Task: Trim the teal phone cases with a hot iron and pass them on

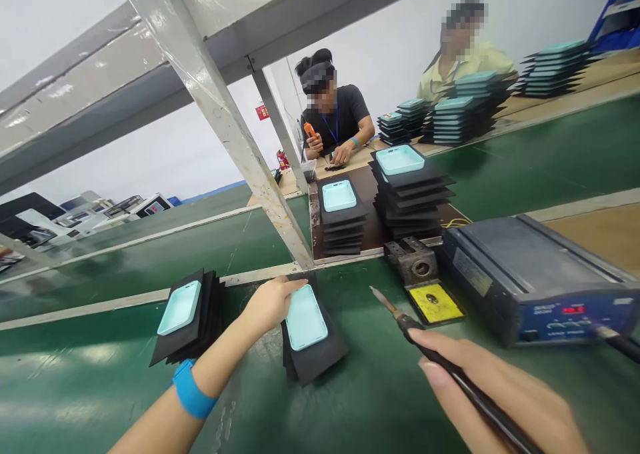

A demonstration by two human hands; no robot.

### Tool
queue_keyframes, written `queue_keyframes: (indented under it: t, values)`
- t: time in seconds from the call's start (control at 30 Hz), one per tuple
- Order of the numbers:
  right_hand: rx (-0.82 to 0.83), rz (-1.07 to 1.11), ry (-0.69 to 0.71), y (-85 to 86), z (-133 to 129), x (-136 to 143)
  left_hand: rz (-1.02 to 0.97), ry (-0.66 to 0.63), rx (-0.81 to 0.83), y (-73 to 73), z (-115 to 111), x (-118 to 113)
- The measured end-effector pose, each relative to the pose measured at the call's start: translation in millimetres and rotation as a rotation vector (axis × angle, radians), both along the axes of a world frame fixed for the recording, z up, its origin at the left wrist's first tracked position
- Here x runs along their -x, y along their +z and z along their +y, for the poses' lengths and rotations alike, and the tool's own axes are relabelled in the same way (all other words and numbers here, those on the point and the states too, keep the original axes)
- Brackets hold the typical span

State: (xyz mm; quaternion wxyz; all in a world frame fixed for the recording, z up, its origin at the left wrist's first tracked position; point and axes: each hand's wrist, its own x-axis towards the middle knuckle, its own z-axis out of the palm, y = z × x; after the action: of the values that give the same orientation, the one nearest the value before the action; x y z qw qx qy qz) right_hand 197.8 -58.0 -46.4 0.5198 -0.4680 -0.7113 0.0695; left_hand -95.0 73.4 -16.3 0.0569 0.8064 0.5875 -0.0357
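Teal case (306, 317) lies open side up on a skewed pile of black sheets (325, 361), near the far edge of the green surface (260, 407), roughly mid-length. Case is turned a bit against the sheet under it; sheet corners stick out on the near side.

Left grip (270, 304): half curled, index finger laid along the case's far short edge. Thumb and other fingers partly hidden, so can't tell if it's pinching or just steadying.

Right grip (505, 387): closed round the soldering iron (450, 367) pen-style, over the surface's near right part. Tip points away toward the far edge, clear of the case.

Handling, my read: case is light, thin-walled, fairly stiff with some flex, smooth enough to skid. Sheets look thin and liable to slide on each other. Take the case by opposite long rims, or press a corner down. Iron is light; hold the dark handle only, treat the tip and bare metal as hot.

Around it: second stack (207, 327) by the far edge, further left; iron stand (413, 261) at the far edge, right of the case; solder station (540, 267) toward the right end.
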Motion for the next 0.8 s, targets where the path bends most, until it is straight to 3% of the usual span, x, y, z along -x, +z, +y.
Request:
queue_keyframes:
  t: [0.1, 0.17, 0.33, 0.47, 0.57, 0.7, 0.8]
  values:
    - [-0.025, 0.017, 0.069, -21.6, 11, 10, 0.001, 0.112, -0.053, -10.0, -4, 12]
    - [-0.039, 0.026, 0.097, -38.6, 14, 15, -0.08, 0.253, -0.084, -18.1, -13, 20]
    - [0.003, 0.052, 0.151, -62.8, 15, 21, -0.713, 0.711, 0.04, -52.8, -39, 27]
    - [0.024, 0.071, 0.176, -66.9, 14, 21, -1.004, 0.823, -0.01, -66.2, -50, 10]
    - [0.032, 0.094, 0.175, -66.3, 13, 20, -1.153, 0.814, -0.054, -55.6, -50, -3]
    - [0.002, 0.129, 0.147, -59.7, 12, 16, -1.281, 0.768, -0.032, -26.4, -48, -14]
    - [-0.06, 0.163, 0.074, -51.8, 9, 7, -1.188, 0.553, 0.097, -3.7, -52, -30]
